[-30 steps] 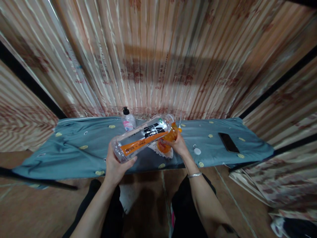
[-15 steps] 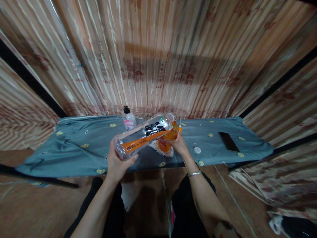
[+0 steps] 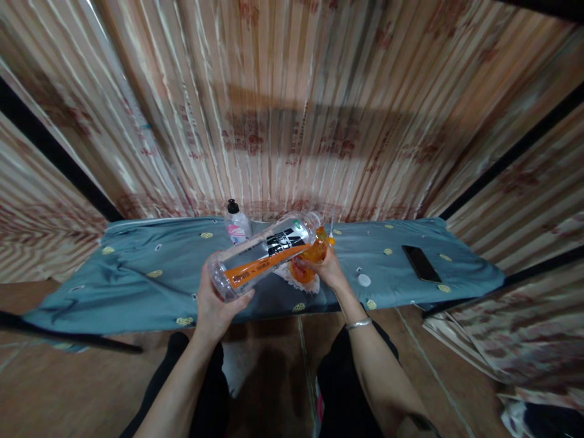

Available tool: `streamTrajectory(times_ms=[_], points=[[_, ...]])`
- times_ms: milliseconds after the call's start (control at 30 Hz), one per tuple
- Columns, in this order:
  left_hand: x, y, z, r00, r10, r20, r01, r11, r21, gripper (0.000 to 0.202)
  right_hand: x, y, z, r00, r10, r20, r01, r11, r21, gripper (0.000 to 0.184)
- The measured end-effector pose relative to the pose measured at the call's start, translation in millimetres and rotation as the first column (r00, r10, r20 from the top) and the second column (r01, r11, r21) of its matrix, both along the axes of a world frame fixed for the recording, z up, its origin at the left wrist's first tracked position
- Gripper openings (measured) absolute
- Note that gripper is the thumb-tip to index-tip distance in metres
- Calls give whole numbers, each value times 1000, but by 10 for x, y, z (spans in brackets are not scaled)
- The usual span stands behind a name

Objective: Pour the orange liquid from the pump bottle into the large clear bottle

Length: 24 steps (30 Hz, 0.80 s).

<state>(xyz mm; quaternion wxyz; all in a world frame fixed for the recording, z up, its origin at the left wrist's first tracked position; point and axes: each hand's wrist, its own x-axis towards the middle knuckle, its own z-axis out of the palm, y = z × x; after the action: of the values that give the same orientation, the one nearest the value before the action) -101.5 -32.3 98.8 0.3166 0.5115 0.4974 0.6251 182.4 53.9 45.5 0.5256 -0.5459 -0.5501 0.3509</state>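
Hands are both occupied. The left hand grasps the base end of a clear plastic bottle with an orange-and-black label, and the right hand is closed around an amber bottle. The long axis of the clear bottle goes slantwise from near left to far right, so its uncapped mouth is at the amber bottle's top, much nearer to the right hand than to the left. Whether the two bottles touch, I cannot tell. Beneath the amber bottle lies a whitish cloth. Farther out, a black-capped squeeze bottle stands at far left; a white cap and a phone lie to the right, on the blue-grey sheet.
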Motion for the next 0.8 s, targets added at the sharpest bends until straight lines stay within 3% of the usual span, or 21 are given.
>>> streamTrajectory(times_ms=[800], points=[[6, 3, 18, 1000, 11, -7, -11, 1000, 22, 101, 49, 52, -55, 998, -17, 65, 16, 1000, 5, 85]])
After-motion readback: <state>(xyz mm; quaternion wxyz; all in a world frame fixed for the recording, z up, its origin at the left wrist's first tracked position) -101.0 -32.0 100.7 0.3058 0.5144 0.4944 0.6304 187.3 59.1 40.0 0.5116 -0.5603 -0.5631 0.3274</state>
